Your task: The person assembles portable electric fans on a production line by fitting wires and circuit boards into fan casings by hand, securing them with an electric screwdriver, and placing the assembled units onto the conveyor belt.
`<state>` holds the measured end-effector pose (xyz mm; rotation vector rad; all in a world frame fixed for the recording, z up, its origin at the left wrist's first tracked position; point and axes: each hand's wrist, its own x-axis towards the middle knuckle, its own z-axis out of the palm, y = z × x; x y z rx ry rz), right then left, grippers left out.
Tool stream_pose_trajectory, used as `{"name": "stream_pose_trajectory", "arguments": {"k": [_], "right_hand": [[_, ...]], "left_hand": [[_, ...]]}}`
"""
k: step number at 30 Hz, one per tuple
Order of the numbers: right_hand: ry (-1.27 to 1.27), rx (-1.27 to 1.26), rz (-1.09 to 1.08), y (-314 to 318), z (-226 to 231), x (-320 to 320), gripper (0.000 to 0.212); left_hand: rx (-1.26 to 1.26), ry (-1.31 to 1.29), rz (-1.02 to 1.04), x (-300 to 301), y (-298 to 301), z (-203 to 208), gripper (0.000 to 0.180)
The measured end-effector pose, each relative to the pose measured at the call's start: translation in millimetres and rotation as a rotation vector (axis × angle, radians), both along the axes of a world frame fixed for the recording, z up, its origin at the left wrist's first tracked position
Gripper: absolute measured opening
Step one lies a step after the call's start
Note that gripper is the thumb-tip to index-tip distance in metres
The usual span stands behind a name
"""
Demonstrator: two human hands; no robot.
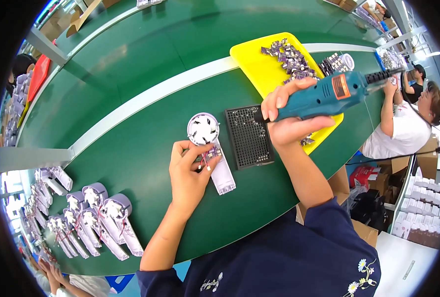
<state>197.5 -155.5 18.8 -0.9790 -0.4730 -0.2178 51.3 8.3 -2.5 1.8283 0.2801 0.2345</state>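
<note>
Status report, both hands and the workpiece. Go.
Left hand pins white fan housing on belt. Right hand grips electric screwdriver above black screw tray. Nothing blocking.

Glossy teal plastic screwdriver point(324, 96), smooth white plastic fan housing point(212, 151), matt green belt point(131, 148).

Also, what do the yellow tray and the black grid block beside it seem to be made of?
The yellow tray looks like moulded plastic: one even bright colour, smooth, rounded rim, slightly glossy. The black grid block is matt, with regular rows of small holes; probably plastic or rubber, but the picture does not settle which.
</note>
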Motion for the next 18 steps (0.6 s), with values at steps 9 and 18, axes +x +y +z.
{"name": "stream_pose_trajectory", "arguments": {"k": [9, 18], "right_hand": [[-0.003, -0.045, 0.018, 3.8, -1.0, -1.6, 0.096], [0.001, -0.054, -0.003, 2.8, -2.4, -0.1, 0.094]], "left_hand": [[-0.014, -0.004, -0.013, 0.4, 1.3, 1.8, 0.029], [0.076, -0.062, 0.017, -1.4, -3.0, -5.0, 0.030]]}}
